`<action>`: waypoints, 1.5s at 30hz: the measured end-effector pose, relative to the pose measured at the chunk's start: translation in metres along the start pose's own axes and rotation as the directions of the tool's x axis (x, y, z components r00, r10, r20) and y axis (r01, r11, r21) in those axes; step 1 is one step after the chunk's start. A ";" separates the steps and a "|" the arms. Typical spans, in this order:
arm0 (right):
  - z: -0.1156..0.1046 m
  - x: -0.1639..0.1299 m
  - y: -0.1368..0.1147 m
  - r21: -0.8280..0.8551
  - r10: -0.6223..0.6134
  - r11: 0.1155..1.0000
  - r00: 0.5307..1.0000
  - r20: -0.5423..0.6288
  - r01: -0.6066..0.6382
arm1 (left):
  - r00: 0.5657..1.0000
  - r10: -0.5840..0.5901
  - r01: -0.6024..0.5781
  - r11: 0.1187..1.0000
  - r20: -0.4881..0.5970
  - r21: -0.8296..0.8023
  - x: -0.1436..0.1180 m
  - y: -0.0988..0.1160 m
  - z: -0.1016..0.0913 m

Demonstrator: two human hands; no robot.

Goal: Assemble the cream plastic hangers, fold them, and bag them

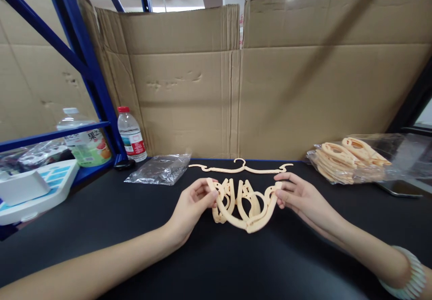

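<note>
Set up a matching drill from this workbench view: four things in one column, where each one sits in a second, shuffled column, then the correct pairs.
Things
1. folded hanger
2. open hanger
3. red-capped bottle
4. stack of folded hangers

Places
A. upright at the foot of the blue rack post
B. on clear plastic at the table's right side
C. held at its ends by the left hand and right hand
D. lying flat just behind the hands, before the cardboard

Pairs: 1-C, 2-D, 3-A, 4-B

Two bottles (131,133), two hands (192,203).
</note>
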State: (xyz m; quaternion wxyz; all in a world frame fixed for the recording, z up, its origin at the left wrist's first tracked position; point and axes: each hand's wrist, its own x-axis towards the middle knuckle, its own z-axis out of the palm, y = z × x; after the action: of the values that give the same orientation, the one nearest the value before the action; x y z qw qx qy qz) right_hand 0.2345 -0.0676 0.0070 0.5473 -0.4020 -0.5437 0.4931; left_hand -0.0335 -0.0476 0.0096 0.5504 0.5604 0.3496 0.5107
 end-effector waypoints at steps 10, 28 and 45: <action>0.031 -0.019 -0.005 -0.144 -0.018 0.986 0.905 0.426 0.087 | 0.993 -0.001 -0.002 1.000 0.116 0.029 -0.011 0.000 0.011; 0.035 -0.029 -0.016 -0.215 0.033 0.973 0.881 0.473 0.080 | 0.921 0.090 -0.118 0.992 0.379 0.051 -0.022 0.007 0.013; 0.024 -0.033 -0.020 -0.428 0.043 0.878 0.855 0.516 0.214 | 0.870 0.061 -0.204 0.948 0.490 0.243 -0.023 0.008 0.006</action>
State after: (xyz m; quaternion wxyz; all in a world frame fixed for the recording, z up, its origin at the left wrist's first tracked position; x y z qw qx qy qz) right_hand 0.2148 -0.1057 0.0221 0.2913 -0.3519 -0.7899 0.4092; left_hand -0.0348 -0.0726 0.0133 0.4954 0.7651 0.2343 0.3381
